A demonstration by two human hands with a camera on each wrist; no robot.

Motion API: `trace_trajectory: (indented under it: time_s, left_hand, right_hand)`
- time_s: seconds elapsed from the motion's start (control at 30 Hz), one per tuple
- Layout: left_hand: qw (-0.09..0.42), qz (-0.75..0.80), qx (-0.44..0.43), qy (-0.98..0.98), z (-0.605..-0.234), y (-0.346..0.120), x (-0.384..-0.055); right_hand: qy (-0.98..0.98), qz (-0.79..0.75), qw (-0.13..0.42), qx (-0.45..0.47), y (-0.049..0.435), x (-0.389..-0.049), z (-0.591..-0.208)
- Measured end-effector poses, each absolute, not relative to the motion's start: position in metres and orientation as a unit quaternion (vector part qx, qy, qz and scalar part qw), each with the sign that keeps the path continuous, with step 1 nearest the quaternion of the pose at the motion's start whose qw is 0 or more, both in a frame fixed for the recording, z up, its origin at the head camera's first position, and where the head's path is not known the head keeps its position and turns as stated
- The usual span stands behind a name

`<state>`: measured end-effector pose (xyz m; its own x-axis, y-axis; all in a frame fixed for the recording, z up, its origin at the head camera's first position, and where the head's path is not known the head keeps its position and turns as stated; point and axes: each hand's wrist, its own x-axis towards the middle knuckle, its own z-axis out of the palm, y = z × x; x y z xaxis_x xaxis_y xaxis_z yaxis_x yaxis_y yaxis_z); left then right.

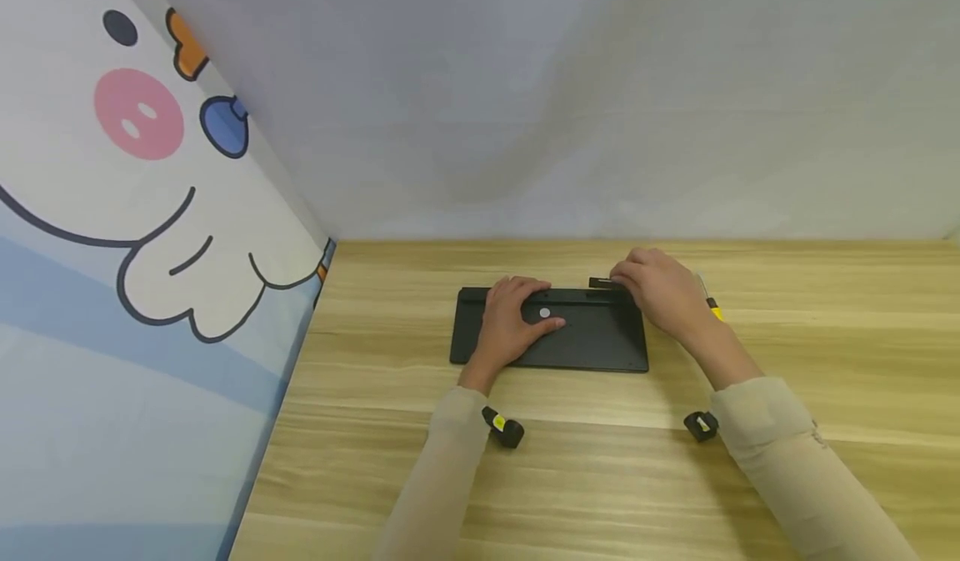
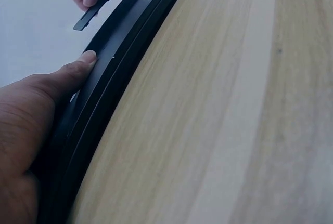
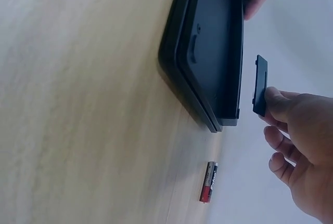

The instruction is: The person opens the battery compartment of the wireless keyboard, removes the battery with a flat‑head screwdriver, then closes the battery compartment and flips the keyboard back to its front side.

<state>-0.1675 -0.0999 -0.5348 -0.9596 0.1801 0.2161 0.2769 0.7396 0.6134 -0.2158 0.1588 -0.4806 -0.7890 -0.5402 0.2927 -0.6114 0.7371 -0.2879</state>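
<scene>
A black keyboard (image 1: 588,344) lies face down on the wooden table, its raised ridge along the far side. My left hand (image 1: 506,319) grips it left of centre, fingers over the far edge and thumb on the underside. Between thumb and fingers, my right hand (image 1: 660,290) pinches a slim black battery cover (image 3: 261,86). This cover is held just beyond the ridge's right part, apart from the keyboard in the right wrist view. A red, black and silver battery (image 3: 208,182) lies on the table past the keyboard's end.
Right of my right hand lies a screwdriver (image 1: 712,304) with a yellow and black handle, partly hidden. Small black devices sit by the left sleeve (image 1: 457,419) and the right sleeve (image 1: 761,419). A pale wall (image 1: 600,127) rises behind the table, and a cartoon-printed panel (image 1: 150,394) on the left.
</scene>
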Motion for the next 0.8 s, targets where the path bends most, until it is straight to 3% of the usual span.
trace_trajectory:
  time_s: [0.8]
  left_hand:
    - [0.073, -0.341, -0.121, -0.929, -0.537, -0.100, -0.169]
  right_hand:
    - [-0.928, 0.177, 0.075, 0.318, 0.158, -0.206, -0.492]
